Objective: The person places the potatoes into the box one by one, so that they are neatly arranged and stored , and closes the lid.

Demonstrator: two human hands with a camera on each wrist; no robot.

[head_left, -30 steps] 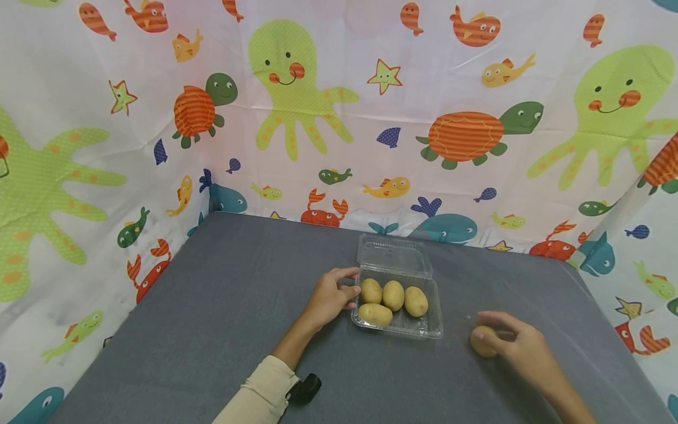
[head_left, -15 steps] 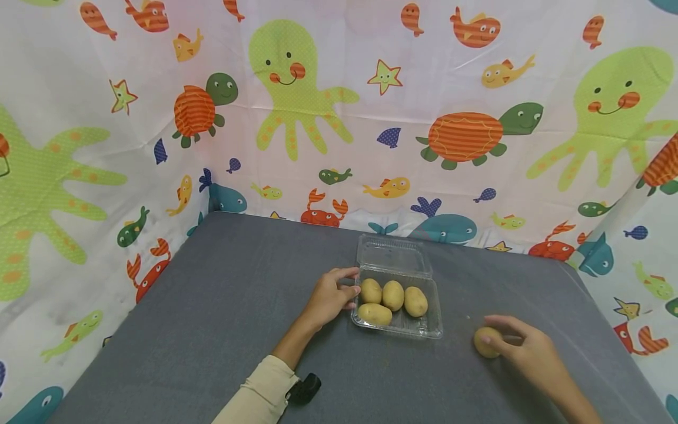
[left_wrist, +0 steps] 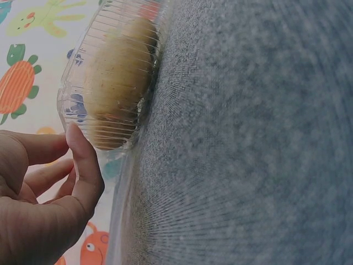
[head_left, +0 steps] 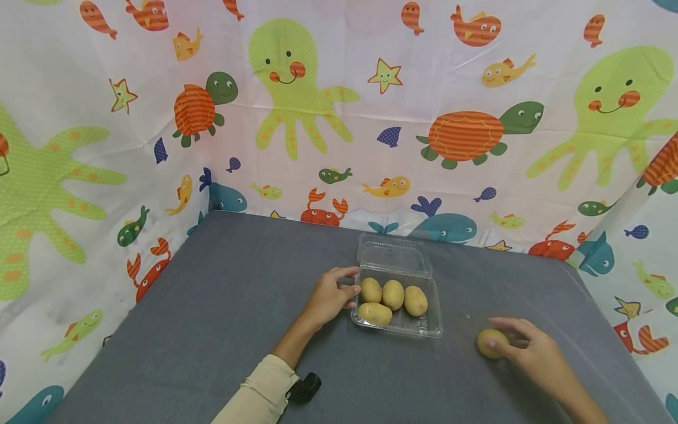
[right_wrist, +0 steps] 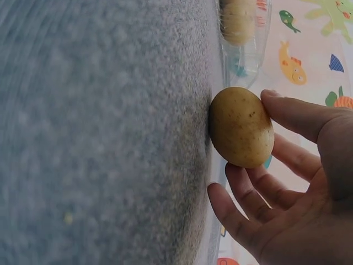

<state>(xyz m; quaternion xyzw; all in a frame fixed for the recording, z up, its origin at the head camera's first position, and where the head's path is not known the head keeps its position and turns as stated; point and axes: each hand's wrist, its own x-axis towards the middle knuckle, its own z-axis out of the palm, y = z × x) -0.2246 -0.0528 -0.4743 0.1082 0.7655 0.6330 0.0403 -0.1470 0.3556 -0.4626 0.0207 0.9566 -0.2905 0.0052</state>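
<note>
A clear plastic clamshell container lies on the grey cloth with its lid folded back. Several potatoes sit inside it. At its left side my left hand holds the rim with thumb and fingertips; the left wrist view shows them at the rim's edge. To the right of the container, my right hand grips a single potato low on the cloth. The right wrist view shows the thumb on one side of this potato and fingers on the other.
A grey cloth covers the table. A white curtain with printed sea animals hangs behind and along both sides. A dark strap-mounted device sits at the left wrist.
My right hand and the potato in it have shifted slightly right, away from the container. The left hand and the container have stayed in place.
</note>
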